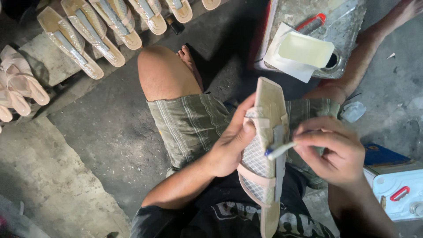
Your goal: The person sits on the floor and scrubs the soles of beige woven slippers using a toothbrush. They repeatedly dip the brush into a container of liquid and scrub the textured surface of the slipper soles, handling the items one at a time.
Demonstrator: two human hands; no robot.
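My left hand (231, 145) grips a beige sandal (269, 110) by its side, thumb pressed on the meshed white strap, sole facing me and toe pointing away. My right hand (332, 150) pinches a small white brush (280, 151) whose tip touches the grey centre strip of the sandal. The sandal hovers above my lap, over green striped shorts.
A metal tin (348, 26) with a red handle, cream sheets lying on top, stands ahead at the right. A white and blue can (392, 185) sits by my right knee. Rows of finished sandals (88, 33) lean along the upper left on a concrete floor (88, 145).
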